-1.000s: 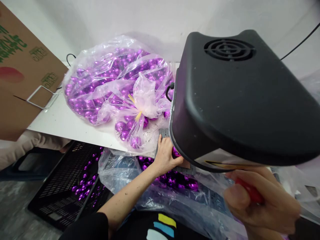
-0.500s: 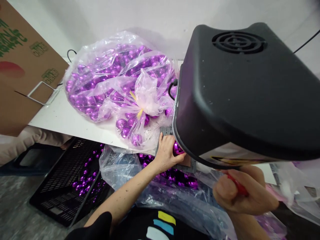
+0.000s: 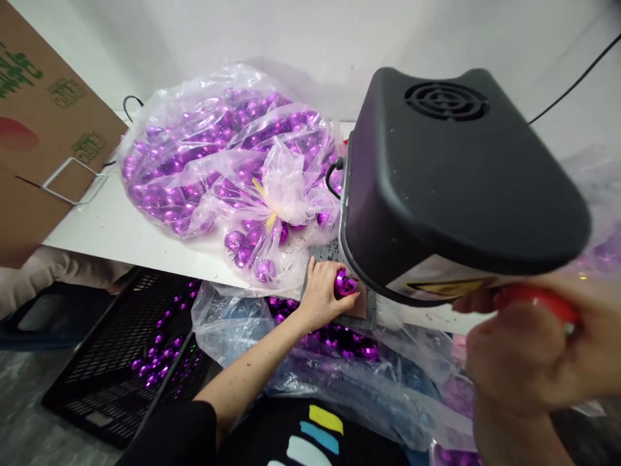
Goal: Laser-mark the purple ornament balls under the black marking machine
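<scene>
under one black machine [image 3: 451, 188], two hands: left [image 3: 323, 294] pinching one purple ball [image 3: 344, 283], right [image 3: 528, 356] gripping one red handle [image 3: 533, 303]

White wall [image 3: 301, 32], white tabletop [image 3: 116, 226], grey floor [image 3: 24, 427], soft even light

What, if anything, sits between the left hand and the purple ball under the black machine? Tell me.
Nothing visible does. The left hand already grips the purple ball on the grey plate, beneath the black machine.

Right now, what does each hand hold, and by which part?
The left hand pinches a purple ball around its sides; the right hand grips a red handle.
</scene>
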{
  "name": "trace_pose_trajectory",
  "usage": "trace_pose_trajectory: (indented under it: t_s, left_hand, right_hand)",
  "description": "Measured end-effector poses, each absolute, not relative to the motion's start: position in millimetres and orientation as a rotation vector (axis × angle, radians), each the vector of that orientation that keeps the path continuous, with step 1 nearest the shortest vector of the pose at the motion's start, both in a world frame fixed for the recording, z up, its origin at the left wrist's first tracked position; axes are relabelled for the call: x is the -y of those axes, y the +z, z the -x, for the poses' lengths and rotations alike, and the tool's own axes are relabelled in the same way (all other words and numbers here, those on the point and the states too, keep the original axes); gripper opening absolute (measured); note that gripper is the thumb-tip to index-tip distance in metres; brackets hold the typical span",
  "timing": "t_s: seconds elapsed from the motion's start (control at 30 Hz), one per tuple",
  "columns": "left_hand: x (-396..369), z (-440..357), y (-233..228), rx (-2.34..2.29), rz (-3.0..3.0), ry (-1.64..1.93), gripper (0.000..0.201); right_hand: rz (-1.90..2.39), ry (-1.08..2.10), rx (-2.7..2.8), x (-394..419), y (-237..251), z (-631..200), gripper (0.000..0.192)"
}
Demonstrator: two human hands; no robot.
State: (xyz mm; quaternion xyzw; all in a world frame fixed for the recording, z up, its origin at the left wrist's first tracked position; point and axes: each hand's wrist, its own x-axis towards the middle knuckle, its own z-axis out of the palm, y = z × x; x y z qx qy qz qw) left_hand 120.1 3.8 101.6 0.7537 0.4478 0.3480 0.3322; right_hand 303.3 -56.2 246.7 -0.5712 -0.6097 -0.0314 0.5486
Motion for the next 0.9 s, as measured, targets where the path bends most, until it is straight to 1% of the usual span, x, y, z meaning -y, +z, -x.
trace_pose_trajectory:
  t_s: [0.03, 0.07, 0.17, 0.23, 0.37, 0.43, 0.5, 0.53, 0.57, 0.63, 0.67, 0.7, 0.77, 0.9]
  left_hand:
    - [-3.3, -119.5, 102.1, -1.149, -1.965, 0.940, 0.038]
    - [-1.7, -117.9, 104.0, -1.130, -1.962, 0.975, 0.036]
    - [13.6, -103.0, 115.1, -1.074, -1.954, 1.055, 0.041]
    - [33.2, -84.3, 121.6, -1.028, -1.980, 1.015, 0.049]
    - [78.3, -38.4, 114.1, -0.932, -2.188, 0.656, 0.060]
    - [92.3, -20.0, 105.0, -0.985, -2.298, 0.477, 0.069]
    - [94.8, -9.7, 102.5, -1.093, -2.351, 0.378, 0.079]
    - [91.1, -7.9, 105.6, -1.139, -2.355, 0.368, 0.078]
    - [83.9, -8.1, 111.6, -1.168, -2.355, 0.389, 0.070]
    - [60.2, -12.2, 129.8, -1.184, -2.390, 0.502, 0.039]
    - [45.0, -14.4, 140.3, -1.184, -2.442, 0.567, 0.028]
    - [28.7, -15.5, 150.4, -1.193, -2.534, 0.601, 0.023]
    - [-2.0, -12.6, 167.1, -1.233, -2.748, 0.464, 0.032]
    - [-34.5, 10.1, 180.0, -1.232, -2.928, -0.137, 0.051]
  right_hand:
    - [1.352, -0.125, 1.289, 48.0, 260.6, -301.8, 0.033]
    - [1.319, -0.095, 1.261, 39.1, 272.0, -300.3, 0.032]
    - [1.304, 0.007, 1.272, 15.5, 289.6, -297.3, 0.035]
    - [1.280, 0.060, 1.268, 7.0, 291.0, -297.0, 0.039]
    - [1.252, 0.098, 1.250, 5.0, 287.7, -297.5, 0.038]
    - [1.246, 0.093, 1.245, 6.4, 287.3, -297.5, 0.037]
    - [1.271, 0.059, 1.245, 7.3, 287.5, -297.4, 0.038]
    - [1.285, 0.040, 1.249, 7.4, 287.6, -297.4, 0.039]
    - [1.297, 0.031, 1.252, 7.4, 287.6, -297.4, 0.040]
    - [1.304, 0.027, 1.252, 7.0, 287.5, -297.7, 0.040]
    - [1.302, 0.032, 1.248, 6.7, 287.5, -298.0, 0.041]
    - [1.299, 0.040, 1.240, 6.4, 287.5, -298.5, 0.041]
    - [1.308, 0.049, 1.222, 5.8, 287.7, -299.8, 0.041]
    - [1.321, 0.062, 1.228, 4.7, 287.1, -302.2, 0.040]
